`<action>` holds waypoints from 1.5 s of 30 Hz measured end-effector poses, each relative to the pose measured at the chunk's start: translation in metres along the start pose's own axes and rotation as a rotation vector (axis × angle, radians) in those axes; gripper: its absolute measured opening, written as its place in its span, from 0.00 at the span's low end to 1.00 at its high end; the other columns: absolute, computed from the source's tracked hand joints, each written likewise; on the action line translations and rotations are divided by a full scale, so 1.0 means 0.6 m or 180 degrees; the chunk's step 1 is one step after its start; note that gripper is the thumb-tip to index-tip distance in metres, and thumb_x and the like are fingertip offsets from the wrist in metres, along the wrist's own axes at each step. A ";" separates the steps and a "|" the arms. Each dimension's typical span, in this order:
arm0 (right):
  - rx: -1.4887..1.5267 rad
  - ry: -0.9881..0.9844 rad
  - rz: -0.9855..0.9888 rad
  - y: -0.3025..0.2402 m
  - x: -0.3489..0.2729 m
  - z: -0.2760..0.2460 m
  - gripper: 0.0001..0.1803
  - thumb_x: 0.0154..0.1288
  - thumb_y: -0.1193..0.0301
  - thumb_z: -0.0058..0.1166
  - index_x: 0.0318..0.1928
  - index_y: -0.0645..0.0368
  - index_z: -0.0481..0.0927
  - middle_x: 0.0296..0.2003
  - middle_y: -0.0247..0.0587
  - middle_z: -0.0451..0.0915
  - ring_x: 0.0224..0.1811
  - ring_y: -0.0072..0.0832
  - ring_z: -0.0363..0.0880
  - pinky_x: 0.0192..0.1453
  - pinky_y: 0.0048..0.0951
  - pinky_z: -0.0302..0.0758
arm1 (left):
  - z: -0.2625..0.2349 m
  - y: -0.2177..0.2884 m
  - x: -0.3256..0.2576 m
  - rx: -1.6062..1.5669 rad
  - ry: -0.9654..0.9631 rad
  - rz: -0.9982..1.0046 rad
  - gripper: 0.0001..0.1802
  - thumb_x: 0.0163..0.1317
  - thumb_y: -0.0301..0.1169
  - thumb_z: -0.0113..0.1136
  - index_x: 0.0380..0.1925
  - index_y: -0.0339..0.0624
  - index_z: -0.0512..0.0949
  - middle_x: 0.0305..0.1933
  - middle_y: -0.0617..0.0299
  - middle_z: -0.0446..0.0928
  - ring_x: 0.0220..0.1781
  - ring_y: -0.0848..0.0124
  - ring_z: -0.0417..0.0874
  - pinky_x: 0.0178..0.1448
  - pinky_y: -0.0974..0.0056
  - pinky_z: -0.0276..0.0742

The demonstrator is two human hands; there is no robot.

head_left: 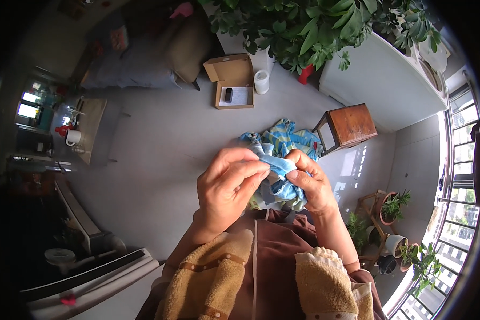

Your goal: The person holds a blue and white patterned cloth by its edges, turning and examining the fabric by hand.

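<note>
Both my hands meet at the middle of the view, each pinching a bunched blue, green and white patterned cloth. My left hand grips a light blue fold of it from the left with thumb and fingers. From the right, my right hand closes on the same fold. The remainder of the cloth hangs above and below my fingers. A tan towel drapes over my shoulders in front of my brown garment.
A small wooden stool stands on the grey floor to the right. An open cardboard box and a white cylinder lie farther off. Large leafy plant at the top; potted plants on a stand at the lower right by a railing.
</note>
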State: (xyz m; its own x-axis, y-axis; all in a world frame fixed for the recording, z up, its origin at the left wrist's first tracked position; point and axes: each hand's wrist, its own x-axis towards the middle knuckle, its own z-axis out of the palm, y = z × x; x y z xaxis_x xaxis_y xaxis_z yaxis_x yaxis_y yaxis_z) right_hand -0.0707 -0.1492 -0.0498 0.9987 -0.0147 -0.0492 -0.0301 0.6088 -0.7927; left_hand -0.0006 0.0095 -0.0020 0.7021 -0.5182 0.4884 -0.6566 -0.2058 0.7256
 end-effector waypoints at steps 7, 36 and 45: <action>0.0086 0.0049 0.0150 0.018 0.001 0.001 0.05 0.54 0.75 0.44 0.33 0.61 0.71 0.32 0.32 0.73 0.35 0.18 0.68 0.42 0.20 0.65 | -0.017 -0.024 -0.022 -0.2983 -0.0263 -0.1591 0.03 0.52 0.20 0.60 0.27 0.36 0.75 0.31 0.64 0.72 0.29 0.78 0.73 0.32 0.74 0.70; -0.0845 -0.0203 -0.0039 -0.039 0.084 0.055 0.09 0.61 0.69 0.52 0.37 0.62 0.73 0.29 0.29 0.75 0.29 0.13 0.71 0.35 0.15 0.69 | -0.008 -0.104 -0.075 0.0070 0.0304 -0.0717 0.16 0.54 0.24 0.57 0.43 0.32 0.71 0.35 0.58 0.77 0.36 0.73 0.76 0.40 0.70 0.72; -0.0033 0.0555 -0.0378 -0.030 0.089 -0.006 0.08 0.64 0.69 0.47 0.28 0.57 0.69 0.26 0.27 0.72 0.25 0.11 0.67 0.30 0.14 0.67 | -0.028 -0.101 -0.050 -0.3010 -0.0574 -0.2005 0.12 0.62 0.37 0.51 0.33 0.41 0.78 0.24 0.74 0.71 0.25 0.85 0.66 0.30 0.79 0.62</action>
State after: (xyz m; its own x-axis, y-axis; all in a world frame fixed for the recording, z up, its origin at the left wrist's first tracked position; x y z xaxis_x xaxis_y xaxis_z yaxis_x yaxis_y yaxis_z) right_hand -0.0172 -0.1636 -0.0403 0.9729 -0.2234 -0.0588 0.0861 0.5865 -0.8054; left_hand 0.0226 0.0512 -0.0525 0.7327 -0.6714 -0.1112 0.3197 0.1952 0.9272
